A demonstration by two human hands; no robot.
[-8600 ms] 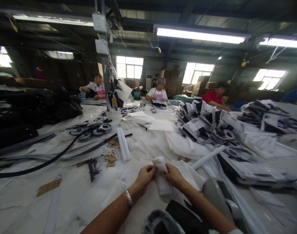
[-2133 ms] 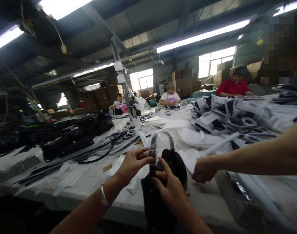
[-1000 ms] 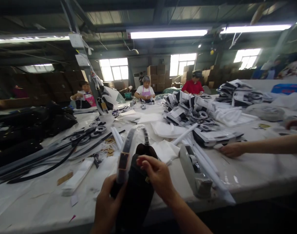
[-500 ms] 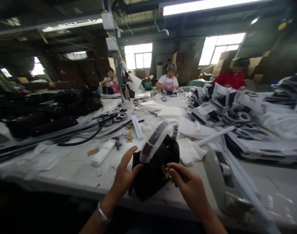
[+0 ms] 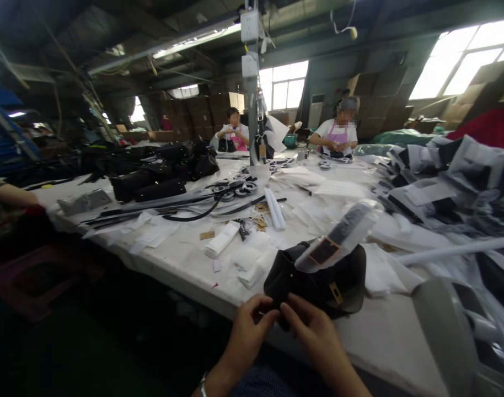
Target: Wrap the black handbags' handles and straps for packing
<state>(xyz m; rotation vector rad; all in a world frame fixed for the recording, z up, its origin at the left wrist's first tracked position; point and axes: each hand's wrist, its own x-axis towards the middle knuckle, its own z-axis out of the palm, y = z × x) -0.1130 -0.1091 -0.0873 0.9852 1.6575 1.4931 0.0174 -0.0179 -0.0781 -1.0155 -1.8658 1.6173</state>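
A black handbag sits near the table's front edge, turned so one end points toward me. A gold clasp shows on its side. Clear plastic film wraps its handle, which arches over the top. My left hand pinches a black part at the bag's near left end, thumb against fingers. Right beside it, my right hand is closed on the same end, its fingertips close to the left ones. Which part of the bag lies between the fingertips is hard to make out.
White paper packets and a white roll lie left of the bag. Black bags are heaped farther left, wrapped pieces on the right. A grey tape dispenser stands near right. Co-workers sit across the table.
The view has swung left. The bag has been turned, clasp side now to the right. My right hand has left the clasp and joined my left hand at the bag's near end.
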